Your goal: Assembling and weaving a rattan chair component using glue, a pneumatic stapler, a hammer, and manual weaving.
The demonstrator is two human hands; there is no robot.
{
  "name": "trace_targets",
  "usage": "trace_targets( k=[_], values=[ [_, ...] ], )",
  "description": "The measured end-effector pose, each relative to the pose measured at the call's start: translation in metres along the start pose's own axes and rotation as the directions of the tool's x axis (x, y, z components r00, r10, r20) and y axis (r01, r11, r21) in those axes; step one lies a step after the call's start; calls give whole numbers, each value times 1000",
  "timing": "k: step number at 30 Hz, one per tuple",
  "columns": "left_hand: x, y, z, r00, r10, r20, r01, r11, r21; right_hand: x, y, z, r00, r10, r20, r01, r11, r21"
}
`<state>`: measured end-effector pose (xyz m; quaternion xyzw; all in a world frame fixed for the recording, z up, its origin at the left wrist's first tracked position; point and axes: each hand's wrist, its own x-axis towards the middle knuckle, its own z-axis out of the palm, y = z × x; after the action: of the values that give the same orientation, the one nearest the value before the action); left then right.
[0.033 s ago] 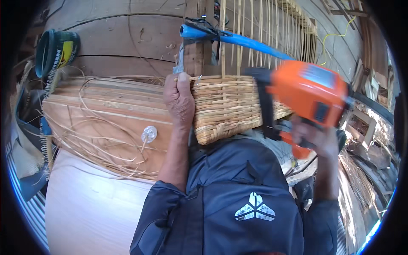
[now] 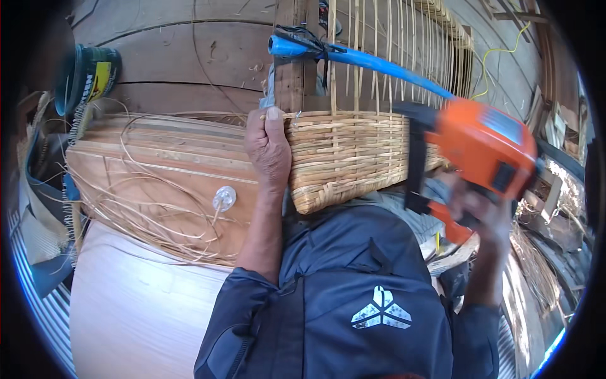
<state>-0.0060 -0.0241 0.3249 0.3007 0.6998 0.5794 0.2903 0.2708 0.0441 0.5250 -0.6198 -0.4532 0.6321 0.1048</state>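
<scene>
My right hand is wrapped round the handle of an orange and black nail gun, slightly blurred, held over the right part of a woven rattan panel. The gun's dark nose end lies across the panel's weave; whether it touches cannot be told. My left hand is closed at the panel's upper left corner, thumb on top, on what looks like the end of a rattan strand. Thin upright rattan stakes rise from the panel's far edge.
A blue pipe, tied with black strips, crosses beyond the panel. Left lies a wooden board with loose strands and a clear round object. A dark green bucket is far left; a yellow cord runs at far right.
The nail gun and my right hand have shifted to the right, uncovering more of the weave. My left hand keeps its hold on the corner.
</scene>
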Motion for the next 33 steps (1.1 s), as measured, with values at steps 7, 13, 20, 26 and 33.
trace_targets(
  k=[7,13,20,26,33],
  values=[
    [9,0,34,996,-24,88,29,998,-58,-125,103,-99,711,97,-696,129,956,265],
    [2,11,93,968,-216,128,152,910,385,-135,250,-154,568,394,-722,-423,893,154],
    [-51,48,156,958,-181,222,46,863,504,-173,392,-78,280,761,-585,-663,594,455],
    [-57,36,147,961,-108,254,-32,872,489,-172,447,-48,384,698,-604,-620,680,391],
    [-63,53,161,958,-123,258,-30,855,518,-180,497,-199,306,306,-901,-680,733,19]
  ],
)
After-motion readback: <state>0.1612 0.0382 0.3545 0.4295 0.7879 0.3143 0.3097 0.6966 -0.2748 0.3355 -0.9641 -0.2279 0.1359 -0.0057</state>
